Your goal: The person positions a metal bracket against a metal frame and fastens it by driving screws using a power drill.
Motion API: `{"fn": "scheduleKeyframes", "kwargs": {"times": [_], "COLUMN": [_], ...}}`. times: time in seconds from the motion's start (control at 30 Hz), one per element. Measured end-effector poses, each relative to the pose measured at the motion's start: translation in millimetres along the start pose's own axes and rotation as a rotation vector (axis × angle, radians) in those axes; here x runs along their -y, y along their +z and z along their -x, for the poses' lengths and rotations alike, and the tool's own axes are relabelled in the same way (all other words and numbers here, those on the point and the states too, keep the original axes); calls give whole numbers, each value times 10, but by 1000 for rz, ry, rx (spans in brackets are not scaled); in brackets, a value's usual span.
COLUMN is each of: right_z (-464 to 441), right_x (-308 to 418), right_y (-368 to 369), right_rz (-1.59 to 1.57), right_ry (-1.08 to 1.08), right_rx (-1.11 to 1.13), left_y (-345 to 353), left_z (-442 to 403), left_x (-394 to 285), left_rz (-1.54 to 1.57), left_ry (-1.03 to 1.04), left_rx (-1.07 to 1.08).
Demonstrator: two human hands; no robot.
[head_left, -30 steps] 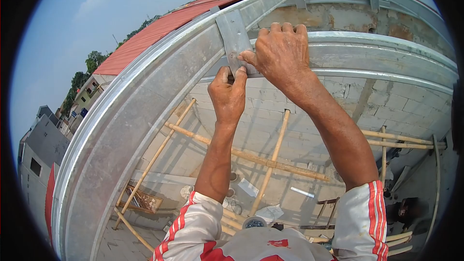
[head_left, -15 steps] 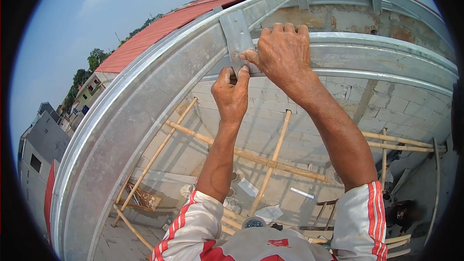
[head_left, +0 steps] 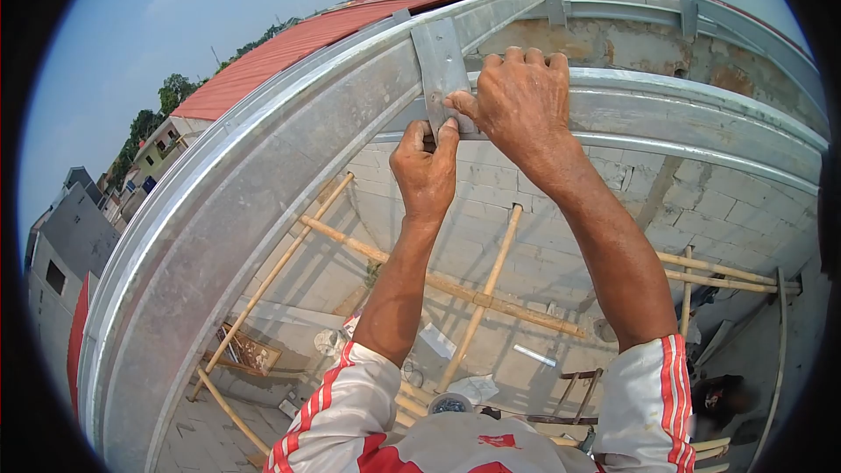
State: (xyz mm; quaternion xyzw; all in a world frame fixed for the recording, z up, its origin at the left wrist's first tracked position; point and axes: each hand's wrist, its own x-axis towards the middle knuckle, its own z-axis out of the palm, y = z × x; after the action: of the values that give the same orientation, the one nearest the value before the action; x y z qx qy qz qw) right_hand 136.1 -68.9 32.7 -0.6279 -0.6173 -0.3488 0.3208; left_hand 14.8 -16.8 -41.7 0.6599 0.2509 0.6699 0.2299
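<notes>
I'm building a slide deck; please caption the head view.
Left hand at the lower end of a metal plate, right hand over a metal beam, bamboo poles below.

The head view shifts: the metal bracket (head_left: 444, 61), left hand (head_left: 424, 171) and right hand (head_left: 526, 101) now appear slightly lower and farther right, the crossed bamboo poles (head_left: 498, 263) farther left.

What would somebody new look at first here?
Probably the left hand and right hand, both at the metal plate near the top middle. Next, the big silver beam sweeping down the left side, with the red roof beyond it. Bamboo poles criss-cross below.
</notes>
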Motion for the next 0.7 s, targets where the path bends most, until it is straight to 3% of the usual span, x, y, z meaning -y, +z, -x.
{"fn": "scheduleKeyframes", "kwargs": {"times": [0.37,0.7], "right_z": [2,15], "right_x": [5,-38], "right_y": [-13,70], "right_rz": [63,49], "right_ry": [-3,-42], "right_rx": [29,-73], "left_y": [69,105], "left_z": [40,65], "left_x": [113,117], "left_rz": [26,48], "left_ry": [32,3], "left_rx": [-82,-109]}}
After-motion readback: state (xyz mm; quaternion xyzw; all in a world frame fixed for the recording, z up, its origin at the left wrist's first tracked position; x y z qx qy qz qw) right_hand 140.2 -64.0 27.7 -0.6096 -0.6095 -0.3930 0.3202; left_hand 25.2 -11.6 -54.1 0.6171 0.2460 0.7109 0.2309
